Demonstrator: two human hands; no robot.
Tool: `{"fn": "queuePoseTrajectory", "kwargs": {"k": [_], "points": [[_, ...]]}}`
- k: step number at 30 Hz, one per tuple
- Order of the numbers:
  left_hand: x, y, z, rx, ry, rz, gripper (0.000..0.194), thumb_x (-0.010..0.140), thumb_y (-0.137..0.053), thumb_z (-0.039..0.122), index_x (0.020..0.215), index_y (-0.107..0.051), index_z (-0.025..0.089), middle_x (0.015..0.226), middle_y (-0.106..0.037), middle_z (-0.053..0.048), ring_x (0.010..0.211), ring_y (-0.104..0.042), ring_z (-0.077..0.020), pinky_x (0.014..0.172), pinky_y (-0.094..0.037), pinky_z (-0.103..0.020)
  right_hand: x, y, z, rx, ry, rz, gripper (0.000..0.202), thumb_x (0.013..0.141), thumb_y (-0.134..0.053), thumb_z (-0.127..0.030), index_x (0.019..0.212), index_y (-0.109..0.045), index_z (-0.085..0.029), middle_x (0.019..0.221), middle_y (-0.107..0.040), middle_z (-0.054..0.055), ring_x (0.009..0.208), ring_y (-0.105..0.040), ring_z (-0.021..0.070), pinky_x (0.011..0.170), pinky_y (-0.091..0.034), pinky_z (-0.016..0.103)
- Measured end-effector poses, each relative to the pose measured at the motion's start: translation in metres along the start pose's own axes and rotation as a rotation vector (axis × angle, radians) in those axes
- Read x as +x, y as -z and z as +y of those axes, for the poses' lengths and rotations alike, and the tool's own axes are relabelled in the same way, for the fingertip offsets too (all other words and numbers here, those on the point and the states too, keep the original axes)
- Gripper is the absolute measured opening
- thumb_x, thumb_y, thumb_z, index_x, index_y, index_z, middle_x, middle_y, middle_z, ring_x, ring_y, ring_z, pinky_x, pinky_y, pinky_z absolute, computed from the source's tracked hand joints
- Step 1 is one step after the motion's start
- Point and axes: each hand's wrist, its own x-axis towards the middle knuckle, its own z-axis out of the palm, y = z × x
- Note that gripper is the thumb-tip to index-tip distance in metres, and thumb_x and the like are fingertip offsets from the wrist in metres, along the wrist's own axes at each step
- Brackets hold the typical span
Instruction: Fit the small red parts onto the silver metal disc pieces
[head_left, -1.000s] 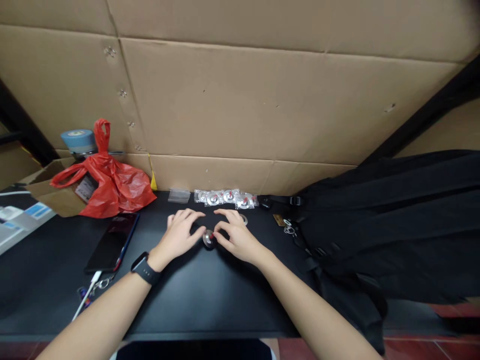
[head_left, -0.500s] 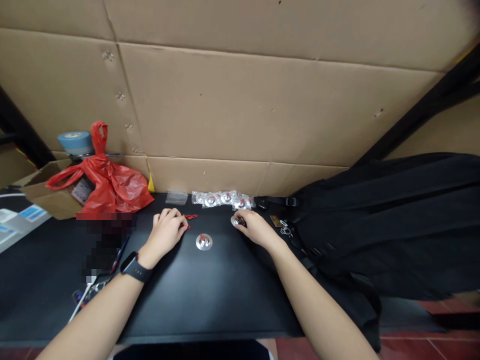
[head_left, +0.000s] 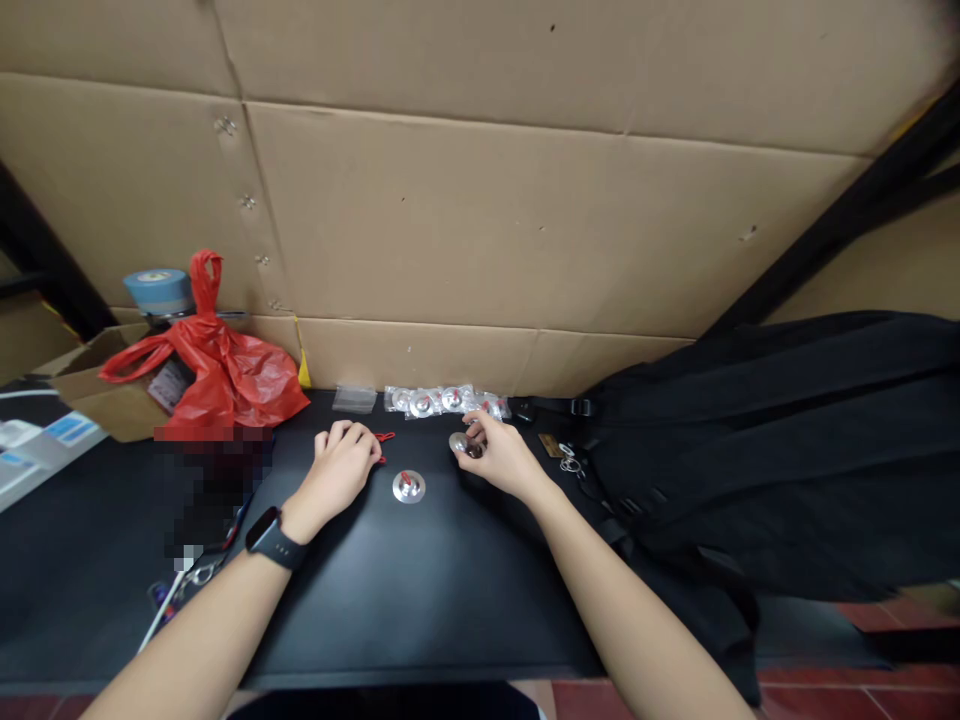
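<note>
My right hand (head_left: 504, 455) pinches a small silver finger cymbal (head_left: 457, 442), tilted up off the black tabletop. Its far side and part of its centre are hidden behind the fingers. Curled down on the table, my left hand (head_left: 346, 462) has its fingertips closed on red cord loops (head_left: 385, 437), whose ends stick out past the fingers. Between the hands lies a second finger cymbal (head_left: 413, 491), flat, with a red loop standing at its middle. Behind them is a row of bagged finger cymbals (head_left: 452, 399), each silver with red at the centre.
Clear plastic bags (head_left: 354, 399) lie at the back, against a cardboard wall (head_left: 450, 220). On the left are a red plastic bag (head_left: 225, 370), a cardboard box (head_left: 112, 400) and a blue-lidded container (head_left: 157, 290). A black backpack (head_left: 787, 450) and keyrings (head_left: 570, 462) sit right.
My right hand has moved slightly left and tilted the finger cymbal, showing more of it. My left hand has shifted a little right over the red cord loops.
</note>
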Motion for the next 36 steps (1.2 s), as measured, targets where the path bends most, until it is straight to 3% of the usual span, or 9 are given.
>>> {"fn": "queuePoseTrajectory", "kwargs": {"k": [4,8,13,17,26,36], "points": [[0.005,0.006,0.006,-0.238,0.053,-0.012,0.017,0.098,-0.05,0.03,0.091,-0.063,0.022,0.105,-0.071,-0.003,0.113,-0.053,-0.0252,0.093,-0.033,-0.041,-0.003,-0.006,-0.015,0.19,0.096,0.106,0.04,0.069,-0.072,-0.027,0.106,-0.057,-0.023,0.094,-0.068,0.003,0.078,-0.066,0.0169,0.071,-0.054,0.03],[0.009,0.01,0.014,-0.618,0.092,-0.011,0.019,0.092,-0.058,0.037,0.088,-0.066,0.02,0.097,-0.072,-0.004,0.097,-0.063,-0.0218,0.091,-0.043,-0.036,-0.01,-0.014,-0.04,0.376,0.19,0.257,0.047,0.068,-0.073,-0.024,0.111,-0.053,-0.022,0.1,-0.069,0.006,0.084,-0.067,0.0188,0.069,-0.055,0.031],[0.008,0.008,0.027,-0.995,0.112,0.092,0.016,0.087,-0.063,0.033,0.088,-0.059,0.017,0.085,-0.065,-0.002,0.083,-0.063,-0.0161,0.082,-0.049,-0.029,-0.019,-0.026,-0.059,0.511,0.242,0.26,0.042,0.07,-0.074,-0.021,0.107,-0.055,-0.023,0.104,-0.068,0.007,0.087,-0.068,0.0194,0.072,-0.057,0.032],[0.006,0.008,0.036,-1.204,0.149,0.079,0.02,0.083,-0.068,0.03,0.087,-0.053,0.018,0.08,-0.061,0.001,0.077,-0.064,-0.0126,0.076,-0.051,-0.025,-0.021,-0.032,-0.059,0.569,0.233,0.251,0.043,0.07,-0.077,-0.022,0.108,-0.056,-0.023,0.105,-0.068,0.007,0.09,-0.068,0.0205,0.073,-0.058,0.033],[0.002,0.006,0.04,-1.305,0.201,0.015,0.027,0.07,-0.08,0.024,0.082,-0.057,0.017,0.086,-0.07,-0.003,0.079,-0.068,-0.0151,0.074,-0.054,-0.027,-0.021,-0.037,-0.057,0.7,0.219,0.22,0.042,0.07,-0.073,-0.016,0.107,-0.056,-0.026,0.109,-0.061,0.006,0.094,-0.065,0.0185,0.067,-0.057,0.028],[-0.002,0.011,0.048,-1.016,0.104,0.092,0.012,0.085,-0.065,0.023,0.092,-0.057,0.019,0.085,-0.069,-0.002,0.084,-0.069,-0.016,0.081,-0.053,-0.028,-0.025,-0.044,-0.062,0.727,0.254,0.191,0.038,0.069,-0.074,-0.016,0.102,-0.056,-0.024,0.116,-0.061,0.008,0.099,-0.065,0.0199,0.072,-0.059,0.03]]}}
